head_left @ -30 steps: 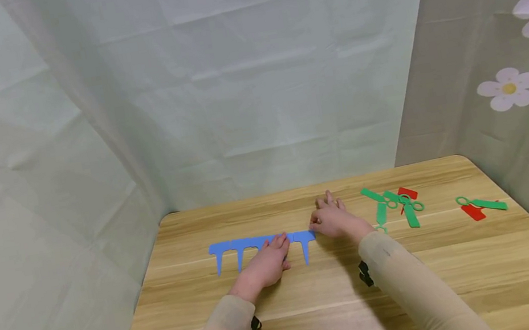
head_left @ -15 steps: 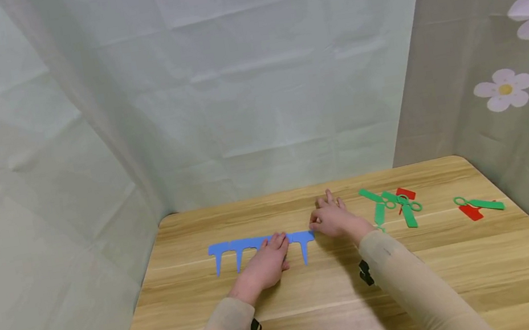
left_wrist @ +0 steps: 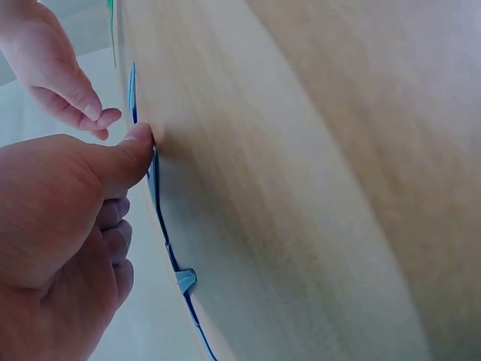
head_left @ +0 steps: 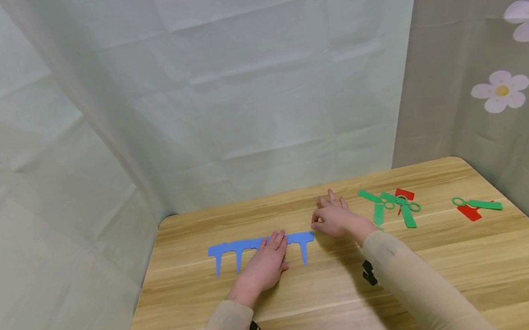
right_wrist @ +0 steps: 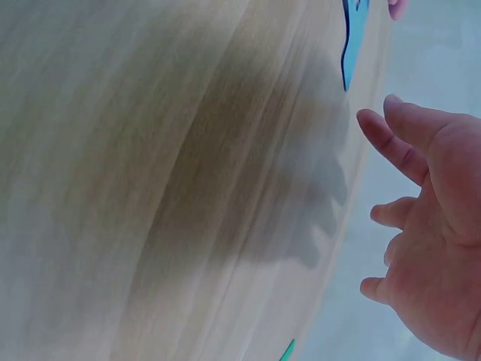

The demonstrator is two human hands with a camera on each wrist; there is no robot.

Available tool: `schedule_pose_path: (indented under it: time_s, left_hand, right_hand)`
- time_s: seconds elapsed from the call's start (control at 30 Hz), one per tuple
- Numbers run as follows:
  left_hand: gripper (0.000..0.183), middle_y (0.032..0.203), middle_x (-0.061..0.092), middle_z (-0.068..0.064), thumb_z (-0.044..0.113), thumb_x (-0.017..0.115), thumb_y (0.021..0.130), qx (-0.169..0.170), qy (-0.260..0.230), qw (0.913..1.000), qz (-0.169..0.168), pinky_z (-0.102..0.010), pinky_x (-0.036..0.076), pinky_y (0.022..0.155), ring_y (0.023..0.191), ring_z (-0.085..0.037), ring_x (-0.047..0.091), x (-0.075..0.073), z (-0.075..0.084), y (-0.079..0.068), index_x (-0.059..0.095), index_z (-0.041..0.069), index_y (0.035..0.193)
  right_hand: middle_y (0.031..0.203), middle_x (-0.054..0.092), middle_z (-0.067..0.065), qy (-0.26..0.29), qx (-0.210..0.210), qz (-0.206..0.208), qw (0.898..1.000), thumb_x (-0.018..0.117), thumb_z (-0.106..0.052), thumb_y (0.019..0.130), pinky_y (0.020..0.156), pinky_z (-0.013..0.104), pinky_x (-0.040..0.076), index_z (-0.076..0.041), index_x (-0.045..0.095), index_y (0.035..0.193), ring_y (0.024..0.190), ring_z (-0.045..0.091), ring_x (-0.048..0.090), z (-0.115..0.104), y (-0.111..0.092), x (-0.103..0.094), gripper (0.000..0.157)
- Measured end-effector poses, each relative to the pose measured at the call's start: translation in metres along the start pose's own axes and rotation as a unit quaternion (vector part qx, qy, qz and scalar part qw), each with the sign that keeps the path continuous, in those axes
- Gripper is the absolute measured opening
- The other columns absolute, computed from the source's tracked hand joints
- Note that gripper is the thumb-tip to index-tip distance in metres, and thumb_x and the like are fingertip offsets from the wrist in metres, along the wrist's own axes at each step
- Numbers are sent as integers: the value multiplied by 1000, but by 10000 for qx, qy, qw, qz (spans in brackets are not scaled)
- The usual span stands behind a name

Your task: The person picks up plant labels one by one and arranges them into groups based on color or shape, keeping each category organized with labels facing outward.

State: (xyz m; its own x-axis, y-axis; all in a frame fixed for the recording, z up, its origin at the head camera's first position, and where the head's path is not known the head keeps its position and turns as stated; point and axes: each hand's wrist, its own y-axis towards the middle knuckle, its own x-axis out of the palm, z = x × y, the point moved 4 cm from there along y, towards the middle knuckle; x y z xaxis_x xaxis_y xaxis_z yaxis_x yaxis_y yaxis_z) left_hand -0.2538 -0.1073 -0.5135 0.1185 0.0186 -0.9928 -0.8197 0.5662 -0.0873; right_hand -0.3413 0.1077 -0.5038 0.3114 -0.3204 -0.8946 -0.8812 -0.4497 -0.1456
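Blue T-shaped plant labels (head_left: pixel 301 238) lie side by side in a row on the wooden table, crossbars at the back and stems toward me. My left hand (head_left: pixel 267 257) rests on the row, its fingers flat over the labels right of the middle and hiding part of them. In the left wrist view its thumb (left_wrist: pixel 135 150) touches the row's near side. Just off the row's right end is my right hand (head_left: pixel 333 218), thumb and forefinger near each other, other fingers spread. In the right wrist view a small gap shows between its fingertips and the end label (right_wrist: pixel 353 45).
Green ring-ended strip tags (head_left: pixel 408 216) lie at the back right, overlapping a red tag (head_left: pixel 405 194). Farther right, another green tag (head_left: pixel 485 204) crosses a red T-shaped label (head_left: pixel 469 212). Pale cloth walls stand behind the table (head_left: pixel 299 321) and at both sides.
The right hand has shifted very slightly right, away from the end label. The left hand and the blue row keep their places; the head view has turned a little to the right.
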Motion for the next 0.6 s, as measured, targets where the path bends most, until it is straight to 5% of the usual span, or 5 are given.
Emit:
schedule_pose_path:
  time_s: [0.6]
  left_hand:
    - [68,174,28,-17,31,60,111,87,-388,9992,104,-51,21,131,162,-32,24,-4,18,10,35,-1,166]
  right_hand:
    - [172,19,32,86,-61,299,9995,62,-33,111,123,77,0,-20,76,111,158,55,-13,25,-35,-22,19]
